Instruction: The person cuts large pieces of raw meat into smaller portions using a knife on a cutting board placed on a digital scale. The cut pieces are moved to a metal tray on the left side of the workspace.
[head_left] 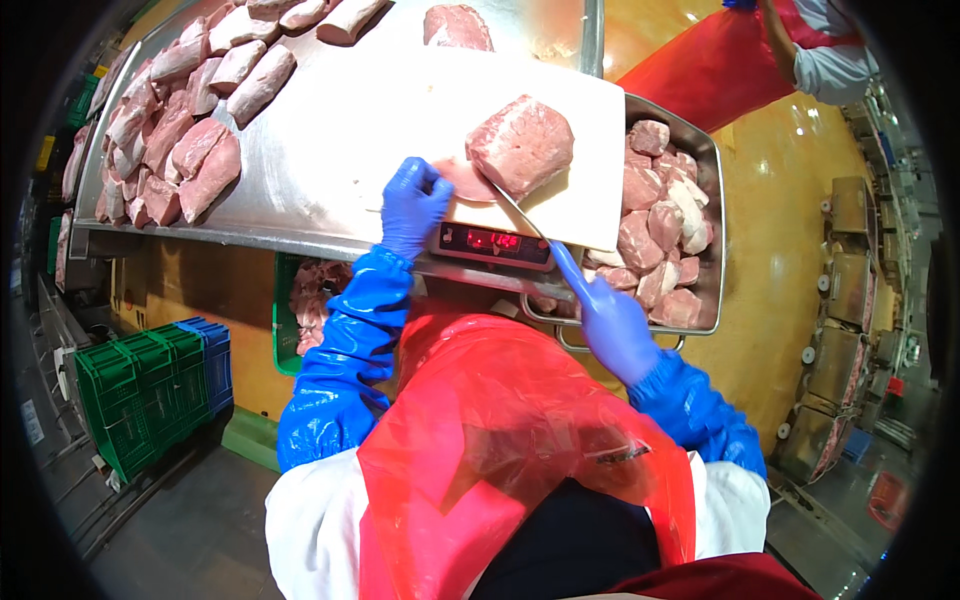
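A large chunk of pink meat (pixel 522 145) rests on the white cutting board (pixel 585 205). A thin slice of meat (pixel 466 181) hangs off its left side, and my left hand (pixel 415 205), in a blue glove, is closed on that slice's left edge. My gloved right hand (pixel 612 322) grips a knife (pixel 562 262) by its blue handle. The blade reaches up and left, its tip where the slice meets the chunk. Below the board's front edge, a scale display (pixel 495 246) glows with red digits.
Many meat pieces (pixel 165 140) are heaped on the steel table (pixel 290 195) at left. A metal tub (pixel 712 250) of meat chunks stands right of the board. Green crates (pixel 145 395) stand lower left; a green bin (pixel 284 320) sits under the table. A person in a red apron (pixel 715 65) is upper right.
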